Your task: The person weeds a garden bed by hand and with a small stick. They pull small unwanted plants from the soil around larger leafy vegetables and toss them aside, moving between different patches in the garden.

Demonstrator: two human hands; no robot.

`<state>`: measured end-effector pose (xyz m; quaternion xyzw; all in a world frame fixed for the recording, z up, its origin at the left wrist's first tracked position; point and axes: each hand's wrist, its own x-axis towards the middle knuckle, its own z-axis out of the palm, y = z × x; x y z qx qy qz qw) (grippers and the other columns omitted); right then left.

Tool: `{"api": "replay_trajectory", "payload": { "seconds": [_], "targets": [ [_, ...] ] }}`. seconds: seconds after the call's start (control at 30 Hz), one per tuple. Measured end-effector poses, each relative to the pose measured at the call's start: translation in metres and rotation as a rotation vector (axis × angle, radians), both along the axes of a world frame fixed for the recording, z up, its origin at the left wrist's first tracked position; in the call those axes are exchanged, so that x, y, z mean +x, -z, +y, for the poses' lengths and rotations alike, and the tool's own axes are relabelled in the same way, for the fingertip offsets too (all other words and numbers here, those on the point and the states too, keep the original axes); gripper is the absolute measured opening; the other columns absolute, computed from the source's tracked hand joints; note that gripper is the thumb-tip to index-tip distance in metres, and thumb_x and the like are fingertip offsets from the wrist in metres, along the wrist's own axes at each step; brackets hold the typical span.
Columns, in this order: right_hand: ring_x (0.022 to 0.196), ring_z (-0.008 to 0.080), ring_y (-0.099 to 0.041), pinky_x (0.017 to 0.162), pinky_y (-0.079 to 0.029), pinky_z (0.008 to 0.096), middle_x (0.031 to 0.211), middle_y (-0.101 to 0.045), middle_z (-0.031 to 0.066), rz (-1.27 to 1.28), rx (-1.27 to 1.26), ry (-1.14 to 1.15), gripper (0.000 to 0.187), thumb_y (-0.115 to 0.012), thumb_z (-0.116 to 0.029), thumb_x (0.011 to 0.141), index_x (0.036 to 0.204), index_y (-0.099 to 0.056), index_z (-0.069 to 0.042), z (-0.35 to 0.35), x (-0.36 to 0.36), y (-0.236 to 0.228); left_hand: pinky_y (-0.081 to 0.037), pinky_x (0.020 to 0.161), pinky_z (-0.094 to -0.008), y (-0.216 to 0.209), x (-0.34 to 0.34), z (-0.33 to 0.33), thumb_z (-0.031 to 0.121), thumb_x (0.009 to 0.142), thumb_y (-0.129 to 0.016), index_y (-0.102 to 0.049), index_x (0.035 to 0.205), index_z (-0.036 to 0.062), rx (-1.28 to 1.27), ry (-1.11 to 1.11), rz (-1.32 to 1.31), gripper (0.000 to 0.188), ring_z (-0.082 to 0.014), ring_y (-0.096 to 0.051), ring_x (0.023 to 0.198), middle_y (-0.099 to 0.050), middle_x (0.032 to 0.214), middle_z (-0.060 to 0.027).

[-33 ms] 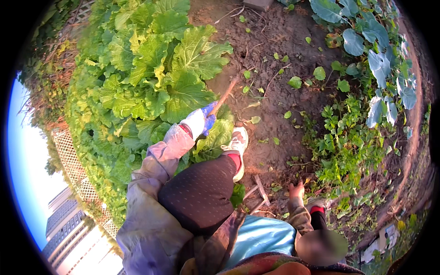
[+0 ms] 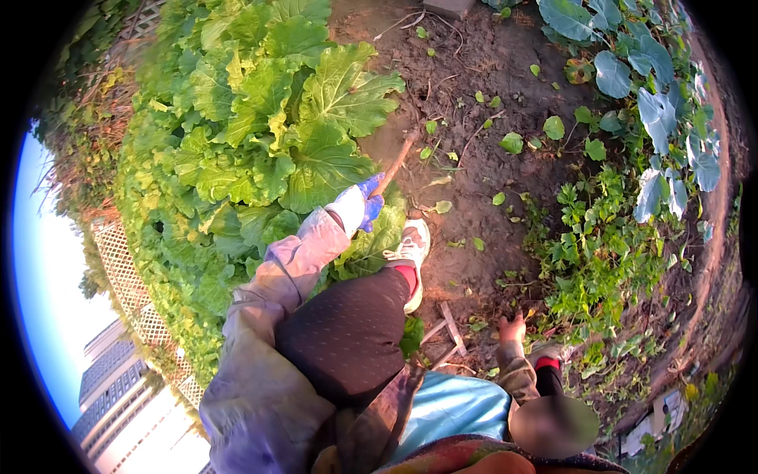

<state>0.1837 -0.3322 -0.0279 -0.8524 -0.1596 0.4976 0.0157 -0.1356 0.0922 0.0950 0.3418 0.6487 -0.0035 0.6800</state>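
Right under me, blue cloth point(image 2: 454, 407) bunched across my lap, and here's my patterned trouser leg point(image 2: 339, 340), knee bent. Close by on the other side, my right hand point(image 2: 512, 327) is down near the dirt beside the greens; too small to see whether the fingers are parted or pinching something, so I can't tell. Crossed bits of wood point(image 2: 452, 325) lie between it and my pale shoe point(image 2: 412, 245).

Now the action: my left hand point(image 2: 363, 207), in its blue-and-white glove, clamped round the wooden stick point(image 2: 397, 162), which slants up and away over the bare soil point(image 2: 466, 261), alongside the leafy bed point(image 2: 237, 134). And there's the change! My sleeve point(image 2: 296, 257) has ridden forward, covering the red at my wrist, while hand and stick have nudged only slightly. I read that as a small reach, the grip secure and the work barely advanced.

Farther out, low greens point(image 2: 592, 261) and bluish broad leaves point(image 2: 655, 118) on the right; way off left, lattice fence point(image 2: 122, 253), then buildings point(image 2: 114, 375).
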Motion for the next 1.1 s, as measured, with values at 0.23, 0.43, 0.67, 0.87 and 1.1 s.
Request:
{"api": "replay_trajectory", "payload": {
  "seconds": [0.23, 0.43, 0.67, 0.87, 1.1],
  "targets": [
    [0.093, 0.0276, -0.066, 0.082, -0.05, 0.0341, 0.103, -0.066, 0.0212, 0.032, 0.179, 0.037, 0.049, -0.063, -0.013, 0.077, 0.12, -0.051, 0.008, 0.002, 0.005, 0.007, -0.048, 0.04, -0.0302, 0.05, 0.035, -0.012, 0.006, 0.088, -0.056, -0.038, 0.14, 0.0138, 0.051, -0.166, -0.071, 0.056, -0.0145, -0.052, 0.051, -0.054, 0.074, -0.0021],
    [0.092, 0.0239, -0.064, 0.083, -0.049, 0.0323, 0.104, -0.066, 0.0204, 0.069, 0.195, 0.16, 0.052, -0.063, -0.01, 0.075, 0.121, -0.05, 0.011, -0.032, 0.018, 0.041, -0.043, 0.04, -0.0317, 0.099, 0.035, -0.006, 0.015, 0.085, -0.06, -0.043, 0.137, 0.0142, 0.161, 0.15, 0.352, 0.055, -0.0162, -0.051, 0.045, -0.058, 0.068, -0.0066],
    [0.089, 0.0285, -0.065, 0.081, -0.051, 0.0354, 0.101, -0.066, 0.0204, -0.038, 0.207, -0.034, 0.048, -0.066, -0.009, 0.073, 0.118, -0.055, 0.006, -0.004, 0.023, 0.004, -0.05, 0.063, -0.0399, 0.078, 0.038, -0.022, 0.026, 0.084, -0.058, -0.048, 0.133, 0.0162, 0.147, 0.23, 0.474, 0.051, -0.0293, -0.065, 0.075, -0.067, 0.092, -0.0142],
    [0.09, 0.0211, -0.064, 0.081, -0.05, 0.0326, 0.107, -0.066, 0.0127, 0.102, 0.302, 0.075, 0.041, -0.064, -0.003, 0.076, 0.116, -0.054, 0.003, 0.0, 0.006, 0.004, -0.044, 0.048, -0.0357, 0.113, 0.002, -0.021, 0.027, 0.086, -0.062, -0.049, 0.132, 0.0159, 0.375, -0.013, 0.285, 0.049, -0.0184, -0.052, 0.049, -0.059, 0.068, -0.0061],
    [0.093, 0.0217, -0.064, 0.083, -0.049, 0.0314, 0.106, -0.066, 0.0158, 0.255, 0.34, 0.226, 0.043, -0.066, -0.006, 0.076, 0.116, -0.054, 0.005, 0.011, -0.002, -0.006, -0.038, 0.042, -0.0265, 0.062, 0.003, -0.05, 0.022, 0.094, -0.055, -0.047, 0.133, 0.0158, 0.23, -0.06, 0.2, 0.04, -0.0095, -0.043, 0.048, -0.05, 0.065, 0.0032]
  ]
}}
